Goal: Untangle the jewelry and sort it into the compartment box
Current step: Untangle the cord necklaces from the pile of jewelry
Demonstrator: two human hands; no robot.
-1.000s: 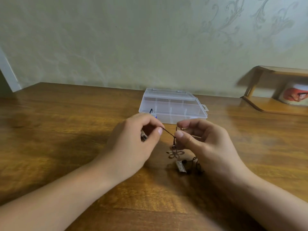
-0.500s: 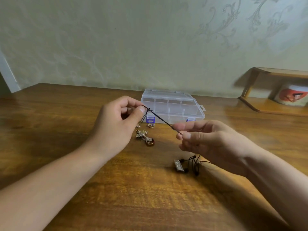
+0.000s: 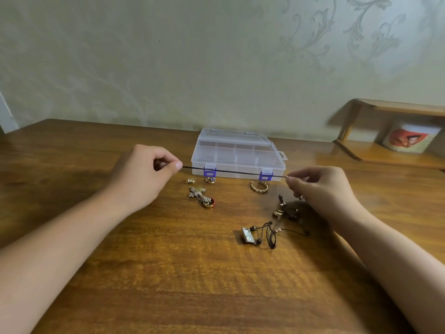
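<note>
A person's two bare hands are raised just above a wooden table [image 3: 120,273], holding a thin black cord [image 3: 233,171] stretched taut between them. The left hand [image 3: 144,174] has its fingers curled in, and its thumb and forefinger pinch the cord's left end. The right hand [image 3: 320,189] pinches the cord's right end between thumb and fingertips, with the other fingers loosely curled beneath. The cord runs almost level, crossing in front of a clear plastic compartment box [image 3: 237,155].

The box sits on the table beyond the hands, near the wall. Its lid is shut, dividers show through the plastic, and two purple latches are on its front edge.

Loose jewelry lies on the table between the hands and the box. Just in front of the box, from left to right, are a small gold charm [image 3: 190,181], a small gold ring [image 3: 210,180] and a gold open bangle [image 3: 259,186]. Nearer the left hand is an ornate cross pendant [image 3: 198,192], its lower end touching a gold ring with red on it [image 3: 209,203]. Below the right hand lies a tangle of dark cords with small beads [image 3: 286,218], with a silver rectangular pendant [image 3: 248,235] at its left.

At the far right, a wooden shelf [image 3: 385,157] holds a white mug with a red picture [image 3: 409,138].
</note>
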